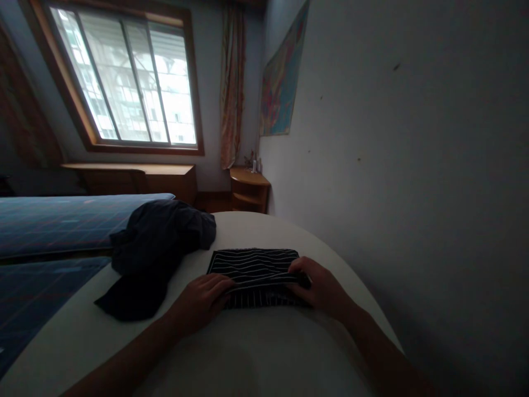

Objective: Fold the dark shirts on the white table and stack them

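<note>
The striped cloth [252, 264] lay on the white table [248, 358], and it looked mostly folded, but its six o'clock edge was not flat yet. The left hand [203, 300] at eight o'clock and the right hand [316, 284] at three o'clock seemed to pinch that edge. Out at ten o'clock, a dark cloth [155, 237] lay in a messy heap, not folded.
</note>
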Motion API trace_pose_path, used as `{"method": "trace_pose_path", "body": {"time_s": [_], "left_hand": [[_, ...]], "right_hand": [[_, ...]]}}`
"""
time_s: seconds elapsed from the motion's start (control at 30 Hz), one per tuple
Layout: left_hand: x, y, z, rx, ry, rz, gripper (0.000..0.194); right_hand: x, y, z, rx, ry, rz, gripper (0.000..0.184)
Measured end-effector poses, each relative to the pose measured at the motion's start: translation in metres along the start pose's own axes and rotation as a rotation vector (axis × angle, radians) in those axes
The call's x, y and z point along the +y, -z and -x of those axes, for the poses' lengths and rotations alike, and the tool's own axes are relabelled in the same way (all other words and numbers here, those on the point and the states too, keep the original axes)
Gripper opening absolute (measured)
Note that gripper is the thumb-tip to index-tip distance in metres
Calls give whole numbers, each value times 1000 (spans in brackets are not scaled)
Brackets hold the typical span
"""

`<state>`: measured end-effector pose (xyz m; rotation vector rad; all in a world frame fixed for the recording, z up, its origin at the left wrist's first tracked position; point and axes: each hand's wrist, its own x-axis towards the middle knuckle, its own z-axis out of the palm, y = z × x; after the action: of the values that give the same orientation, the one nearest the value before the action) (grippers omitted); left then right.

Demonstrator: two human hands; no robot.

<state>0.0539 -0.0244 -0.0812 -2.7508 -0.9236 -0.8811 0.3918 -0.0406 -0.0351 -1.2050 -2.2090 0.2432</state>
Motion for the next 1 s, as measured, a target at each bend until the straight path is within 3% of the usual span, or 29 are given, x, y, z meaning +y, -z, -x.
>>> {"method": "trace_pose_path", "body": {"time_s": [0.17,0.37,0.53,0.67,0.77,0.9,1.0], "left_hand": [[1,3,1,-31,-55,-6,16],[-5,0,3,66,-72,-29,13],[1,3,2,-20,-105,-26,15],[-1,0,5,-33,-70,-12,25],[-5,-6,6,-34,-24,-7,18],[-7,-12,5,-11,77,-8,12],[-6,-13,3,2,110,-13,12]], "right_hand": [[3,12,5,-196,96,-57,44],[6,9,7,-214,76,-110,14],[9,15,8,-298,44,-132,22],[8,24,12,-265,-18,-85,30],[6,23,13,-255,-27,-20,34],[-1,12,10,-214,56,43,43],[-2,7,6,-186,145,48,37]]}}
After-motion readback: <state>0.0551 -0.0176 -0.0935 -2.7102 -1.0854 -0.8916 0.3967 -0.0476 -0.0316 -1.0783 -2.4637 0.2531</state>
